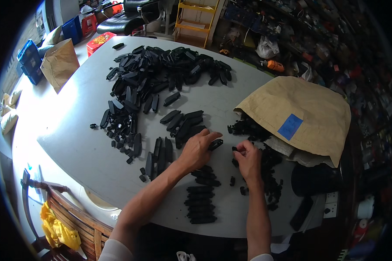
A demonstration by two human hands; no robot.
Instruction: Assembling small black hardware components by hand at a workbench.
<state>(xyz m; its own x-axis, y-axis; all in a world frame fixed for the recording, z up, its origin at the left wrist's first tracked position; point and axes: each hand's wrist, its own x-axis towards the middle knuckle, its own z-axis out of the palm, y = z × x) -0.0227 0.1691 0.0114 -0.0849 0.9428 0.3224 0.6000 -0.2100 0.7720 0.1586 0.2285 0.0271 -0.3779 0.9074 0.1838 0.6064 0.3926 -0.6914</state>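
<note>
My left hand (197, 150) is closed on a long black plastic part (215, 145), which juts out past its fingertips over the middle of the table. A little to the right, my right hand (249, 162) pinches a small black plastic piece (234, 148); the two hands are apart. Just beyond my left hand lie several loose long black parts (189, 120). Below it, towards me, similar parts (201, 202) are lined up in a column. Beside my right hand, small black pieces (271, 174) are scattered under and near the paper sack.
A large heap of black parts (161, 65) covers the far side of the grey table (82, 126). On the right, a brown paper sack (318, 108) with a blue label lies spilling small pieces. A wooden chair (74, 213) with a yellow bag stands at lower left.
</note>
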